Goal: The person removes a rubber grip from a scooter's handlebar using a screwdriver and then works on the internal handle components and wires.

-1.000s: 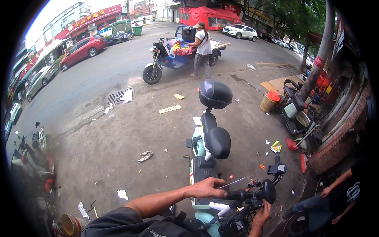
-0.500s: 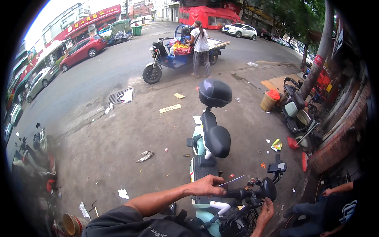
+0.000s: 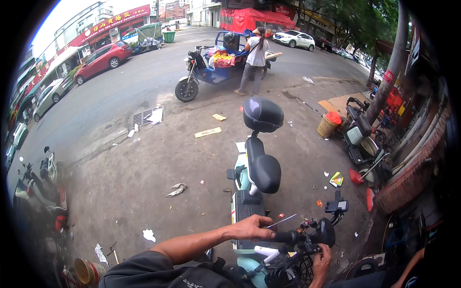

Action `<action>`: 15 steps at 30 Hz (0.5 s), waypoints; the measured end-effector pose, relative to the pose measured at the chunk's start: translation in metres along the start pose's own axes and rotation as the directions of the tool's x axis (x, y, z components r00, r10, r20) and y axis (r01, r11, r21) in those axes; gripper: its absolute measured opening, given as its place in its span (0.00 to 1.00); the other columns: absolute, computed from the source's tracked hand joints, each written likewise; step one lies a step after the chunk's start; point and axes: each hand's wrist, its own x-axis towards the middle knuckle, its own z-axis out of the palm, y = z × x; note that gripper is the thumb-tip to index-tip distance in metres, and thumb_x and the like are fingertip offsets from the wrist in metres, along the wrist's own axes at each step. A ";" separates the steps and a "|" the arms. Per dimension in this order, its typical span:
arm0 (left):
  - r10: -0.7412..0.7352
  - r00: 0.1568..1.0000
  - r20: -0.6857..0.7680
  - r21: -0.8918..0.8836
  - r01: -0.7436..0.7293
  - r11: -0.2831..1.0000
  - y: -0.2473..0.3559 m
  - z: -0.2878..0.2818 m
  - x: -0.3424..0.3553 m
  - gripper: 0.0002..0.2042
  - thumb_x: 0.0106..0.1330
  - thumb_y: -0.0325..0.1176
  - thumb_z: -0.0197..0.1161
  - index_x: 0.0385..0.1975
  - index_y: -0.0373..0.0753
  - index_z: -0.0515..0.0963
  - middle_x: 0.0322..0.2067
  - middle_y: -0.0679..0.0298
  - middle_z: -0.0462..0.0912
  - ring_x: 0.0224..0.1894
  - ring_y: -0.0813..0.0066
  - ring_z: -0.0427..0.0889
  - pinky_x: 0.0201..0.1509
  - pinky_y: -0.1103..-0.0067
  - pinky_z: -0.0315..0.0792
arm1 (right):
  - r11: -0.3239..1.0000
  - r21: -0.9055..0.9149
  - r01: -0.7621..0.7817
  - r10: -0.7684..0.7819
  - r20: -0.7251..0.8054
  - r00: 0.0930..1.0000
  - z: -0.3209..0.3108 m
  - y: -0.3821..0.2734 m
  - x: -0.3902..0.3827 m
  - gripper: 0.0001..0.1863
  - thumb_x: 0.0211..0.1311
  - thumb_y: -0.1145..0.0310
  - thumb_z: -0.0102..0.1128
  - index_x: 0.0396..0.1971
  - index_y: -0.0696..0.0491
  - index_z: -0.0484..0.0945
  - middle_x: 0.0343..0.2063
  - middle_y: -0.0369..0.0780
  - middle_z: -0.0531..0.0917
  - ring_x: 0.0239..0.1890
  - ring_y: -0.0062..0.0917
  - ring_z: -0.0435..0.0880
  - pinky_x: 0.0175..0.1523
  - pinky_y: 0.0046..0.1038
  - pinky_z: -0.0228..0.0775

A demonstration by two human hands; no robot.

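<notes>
Far left: bucket (image 3: 84, 271) lay tipped near the lower edge. Rag (image 3: 176, 190) crumpled on the ground, well left of the scooter (image 3: 247, 209). Beyond, up the street, a blue three-wheeler (image 3: 213, 76), a person in a white top at its side. Scooter stood in front of me, seat and rear box away, handlebar toward me. My left hand (image 3: 253, 227) was closed, grasping a thin metal rod (image 3: 283, 221) that slanted up to the right, just above the black grip (image 3: 288, 236). Right hand (image 3: 322, 263) had bent fingers at the handlebar, just under a black housing (image 3: 326, 233); could not tell whether they held anything. Phone holder (image 3: 336, 206) stuck up past that. Far right, someone else's forearm (image 3: 411, 269).
</notes>
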 end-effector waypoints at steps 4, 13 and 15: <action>0.001 1.000 0.007 -0.021 -0.001 1.000 0.003 0.002 0.000 0.24 0.57 0.47 0.62 0.48 0.36 0.74 0.29 0.67 0.75 0.26 0.83 0.71 0.25 0.85 0.67 | 0.993 0.036 -0.109 0.112 -0.089 0.990 0.009 -0.043 -0.001 0.09 0.49 0.78 0.56 0.33 0.59 0.74 0.34 0.43 0.75 0.36 0.36 0.76 0.39 0.34 0.70; 0.000 1.000 0.006 -0.008 0.000 1.000 0.002 0.001 0.000 0.23 0.57 0.46 0.62 0.47 0.36 0.74 0.30 0.67 0.76 0.26 0.83 0.71 0.26 0.85 0.68 | 0.999 0.006 -0.053 0.051 -0.389 0.920 0.043 -0.023 -0.015 0.14 0.54 0.79 0.51 0.43 0.61 0.73 0.38 0.47 0.78 0.42 0.39 0.78 0.50 0.34 0.69; -0.002 1.000 0.011 -0.003 0.002 1.000 0.002 0.002 0.001 0.23 0.57 0.47 0.62 0.47 0.36 0.74 0.30 0.67 0.76 0.27 0.83 0.72 0.26 0.84 0.68 | 0.950 0.300 -0.083 0.200 -0.385 0.901 0.045 -0.029 -0.020 0.15 0.60 0.78 0.47 0.48 0.62 0.70 0.42 0.47 0.78 0.45 0.35 0.78 0.52 0.32 0.68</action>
